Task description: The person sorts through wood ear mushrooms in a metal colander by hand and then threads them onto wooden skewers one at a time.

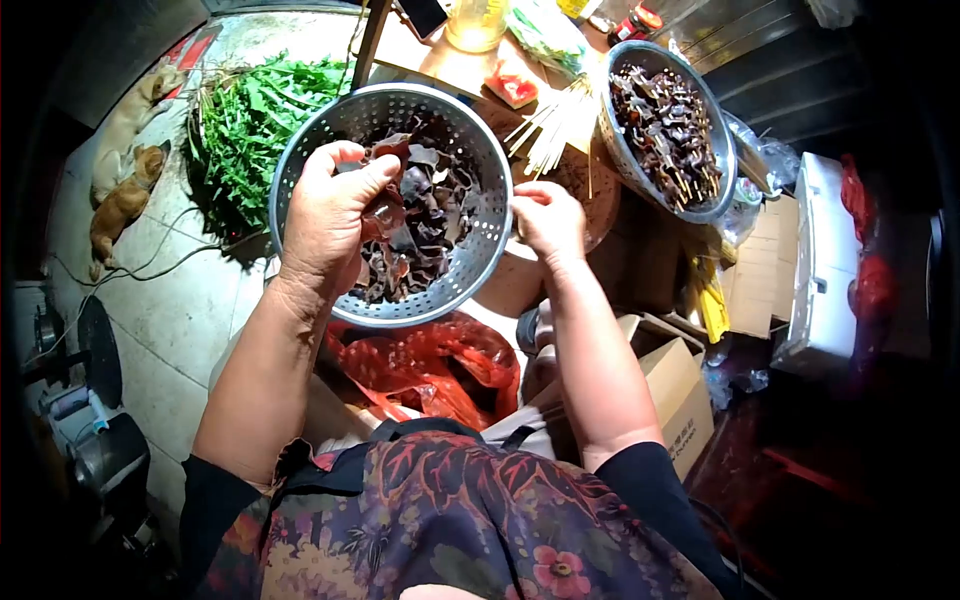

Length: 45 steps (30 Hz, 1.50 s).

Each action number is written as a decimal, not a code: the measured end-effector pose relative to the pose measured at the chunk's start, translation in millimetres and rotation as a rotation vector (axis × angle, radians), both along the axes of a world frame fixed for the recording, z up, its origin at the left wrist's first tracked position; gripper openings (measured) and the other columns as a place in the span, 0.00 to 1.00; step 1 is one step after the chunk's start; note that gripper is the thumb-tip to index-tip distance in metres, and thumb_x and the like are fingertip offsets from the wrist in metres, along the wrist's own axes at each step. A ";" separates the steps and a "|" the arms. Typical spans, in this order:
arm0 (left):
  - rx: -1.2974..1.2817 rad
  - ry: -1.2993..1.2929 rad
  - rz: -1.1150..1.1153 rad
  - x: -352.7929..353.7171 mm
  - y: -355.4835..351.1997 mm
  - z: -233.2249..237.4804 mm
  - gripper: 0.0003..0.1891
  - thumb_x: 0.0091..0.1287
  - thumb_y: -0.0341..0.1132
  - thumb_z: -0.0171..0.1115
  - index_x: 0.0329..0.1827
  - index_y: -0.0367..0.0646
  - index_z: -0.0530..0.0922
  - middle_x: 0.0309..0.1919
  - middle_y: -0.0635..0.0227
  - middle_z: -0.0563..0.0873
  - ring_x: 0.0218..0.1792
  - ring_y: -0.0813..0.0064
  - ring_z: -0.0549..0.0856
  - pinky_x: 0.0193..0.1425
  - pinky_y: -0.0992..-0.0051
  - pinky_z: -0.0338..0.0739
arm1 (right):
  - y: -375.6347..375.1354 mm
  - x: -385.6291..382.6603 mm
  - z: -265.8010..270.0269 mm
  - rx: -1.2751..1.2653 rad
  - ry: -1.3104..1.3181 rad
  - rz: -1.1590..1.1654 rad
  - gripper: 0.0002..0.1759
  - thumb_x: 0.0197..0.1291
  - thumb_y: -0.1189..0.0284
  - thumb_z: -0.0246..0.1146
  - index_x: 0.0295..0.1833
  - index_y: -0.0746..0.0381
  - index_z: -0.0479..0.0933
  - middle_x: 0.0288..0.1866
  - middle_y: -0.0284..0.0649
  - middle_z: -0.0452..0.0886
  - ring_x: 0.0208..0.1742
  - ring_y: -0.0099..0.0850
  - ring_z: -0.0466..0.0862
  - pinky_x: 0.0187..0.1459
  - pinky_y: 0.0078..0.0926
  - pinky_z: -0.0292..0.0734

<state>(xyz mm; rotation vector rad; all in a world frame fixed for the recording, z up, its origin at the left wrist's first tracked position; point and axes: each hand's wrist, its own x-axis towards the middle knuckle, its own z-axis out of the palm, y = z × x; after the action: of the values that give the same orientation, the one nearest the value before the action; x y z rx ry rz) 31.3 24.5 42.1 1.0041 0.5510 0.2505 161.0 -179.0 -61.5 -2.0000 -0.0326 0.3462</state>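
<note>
A grey perforated colander [478, 268] holds dark, wet wood ear mushrooms [432, 190]. My left hand [328, 215] is over its left side, closed around a few brown wood ear pieces [384, 218], with thumb and forefinger pinched at the top. My right hand [550, 220] is at the colander's right rim with its fingers pinched together. Whether it grips the rim or something thin cannot be made out. Just beyond that hand lies a bundle of bamboo skewers [555, 128]. A second grey colander [722, 150], farther right, holds wood ear threaded on skewers [668, 135].
Leafy greens [255, 135] lie on the floor at left, near two dogs [128, 205] and a cable. A red plastic bag [430, 365] is below the colander. Cardboard boxes [680, 395] and a white foam box [822, 260] stand at right. A table [470, 68] is ahead.
</note>
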 end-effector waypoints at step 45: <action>-0.363 -0.025 -0.294 26.6 5.4 -15.9 0.16 0.60 0.21 0.57 0.51 0.39 0.74 0.41 0.60 0.82 0.39 0.70 0.85 0.38 0.77 0.81 | -22.6 123.9 -73.2 0.415 0.194 -0.638 0.07 0.58 0.75 0.56 0.28 0.64 0.75 0.19 0.33 0.74 0.17 0.22 0.72 0.18 0.17 0.64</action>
<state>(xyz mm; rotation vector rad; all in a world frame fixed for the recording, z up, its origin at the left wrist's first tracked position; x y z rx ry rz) 58.0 29.9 26.2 0.7150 0.4013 -0.0975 284.9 -201.6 -134.8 -1.4620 0.5972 0.1028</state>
